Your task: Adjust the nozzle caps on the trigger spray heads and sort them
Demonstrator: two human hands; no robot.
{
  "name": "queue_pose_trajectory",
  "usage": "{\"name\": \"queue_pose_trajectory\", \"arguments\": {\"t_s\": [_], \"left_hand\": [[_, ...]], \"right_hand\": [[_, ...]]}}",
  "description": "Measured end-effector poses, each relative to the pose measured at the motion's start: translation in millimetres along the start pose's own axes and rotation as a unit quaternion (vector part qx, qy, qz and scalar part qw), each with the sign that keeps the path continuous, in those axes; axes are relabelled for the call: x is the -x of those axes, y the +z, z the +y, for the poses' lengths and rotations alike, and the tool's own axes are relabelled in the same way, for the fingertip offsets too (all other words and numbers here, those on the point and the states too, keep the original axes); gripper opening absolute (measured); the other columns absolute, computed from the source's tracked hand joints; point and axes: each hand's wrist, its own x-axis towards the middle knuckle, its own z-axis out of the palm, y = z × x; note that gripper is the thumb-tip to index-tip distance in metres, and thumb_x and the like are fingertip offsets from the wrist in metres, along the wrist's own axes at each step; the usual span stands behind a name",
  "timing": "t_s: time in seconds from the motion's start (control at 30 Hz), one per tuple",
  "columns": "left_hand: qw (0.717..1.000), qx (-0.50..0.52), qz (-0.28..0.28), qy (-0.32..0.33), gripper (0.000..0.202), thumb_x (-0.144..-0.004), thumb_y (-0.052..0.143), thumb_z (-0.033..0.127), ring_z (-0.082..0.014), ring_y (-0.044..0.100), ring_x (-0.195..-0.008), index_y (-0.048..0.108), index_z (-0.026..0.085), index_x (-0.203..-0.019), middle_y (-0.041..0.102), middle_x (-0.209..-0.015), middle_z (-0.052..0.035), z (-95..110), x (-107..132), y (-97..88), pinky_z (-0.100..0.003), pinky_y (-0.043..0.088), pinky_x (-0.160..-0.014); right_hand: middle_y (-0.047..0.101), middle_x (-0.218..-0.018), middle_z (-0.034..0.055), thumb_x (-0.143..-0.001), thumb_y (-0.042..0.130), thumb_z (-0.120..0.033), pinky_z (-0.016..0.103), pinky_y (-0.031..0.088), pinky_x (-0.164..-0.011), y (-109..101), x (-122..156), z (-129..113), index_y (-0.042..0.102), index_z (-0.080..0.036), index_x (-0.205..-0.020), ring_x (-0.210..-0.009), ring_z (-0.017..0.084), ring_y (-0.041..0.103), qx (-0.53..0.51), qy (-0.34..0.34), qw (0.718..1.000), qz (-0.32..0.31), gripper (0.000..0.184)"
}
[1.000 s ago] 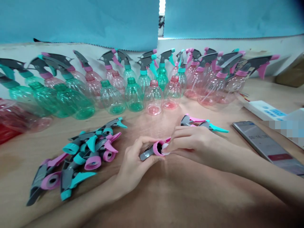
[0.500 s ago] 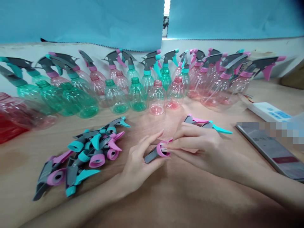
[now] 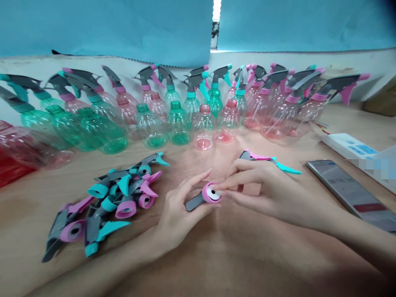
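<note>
My left hand (image 3: 176, 206) is closed around a grey trigger spray head (image 3: 194, 202); its pink collar opens toward my right hand. A white washer (image 3: 213, 192) with a dark centre hole sits inside that collar. At the collar's right rim, my right hand (image 3: 256, 183) touches the washer's edge with a fingertip; thumb and index finger are slightly apart. Left of my hands lies a pile of loose spray heads (image 3: 123, 185) in grey with pink or turquoise parts. Behind my right hand lie a turquoise-trigger spray head (image 3: 287, 168) and a pink-trigger one (image 3: 255, 155), both partly hidden.
Clear pink bottles (image 3: 204, 130) and green bottles (image 3: 177, 126) stand along the back, several with spray heads fitted. A phone (image 3: 349, 189) and a white device with blue buttons (image 3: 355, 144) lie at the right. Something red (image 3: 15, 167) sits at the left edge.
The fingers of my right hand have drawn back a little from the collar. The white washer, tilted and mostly covered before, now shows its face inside the collar.
</note>
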Motion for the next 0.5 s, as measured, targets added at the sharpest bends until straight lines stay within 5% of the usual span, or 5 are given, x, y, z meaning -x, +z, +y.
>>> {"name": "queue_pose_trajectory", "arguments": {"t_s": [0.13,0.5], "left_hand": [[1.0,-0.023,-0.001,0.018,0.053,-0.075,0.074,0.025,-0.0194,0.068,-0.097,0.053,0.028,-0.124,0.068,-0.113,-0.0021,-2.1,0.2,0.7,-0.029,0.055,-0.087],[0.999,-0.045,-0.007,0.024,0.053,-0.076,0.073,0.028,-0.0197,0.068,-0.096,0.052,0.028,-0.125,0.067,-0.114,-0.0024,-2.6,0.7,-0.8,-0.03,0.055,-0.085]], "right_hand": [[0.068,-0.08,-0.0001,-0.084,0.062,-0.024,0.02,0.044,-0.052,2.1,-1.5,8.9,0.074,-0.027,-0.088,-0.065,0.01,0.059,-0.012,0.007,1.0,0.012,0.013],[0.065,-0.085,0.0012,-0.087,0.057,-0.015,0.018,0.044,-0.059,-0.7,2.7,5.3,0.072,-0.021,-0.089,-0.07,0.008,0.059,0.069,-0.114,0.991,0.005,0.016]]}}
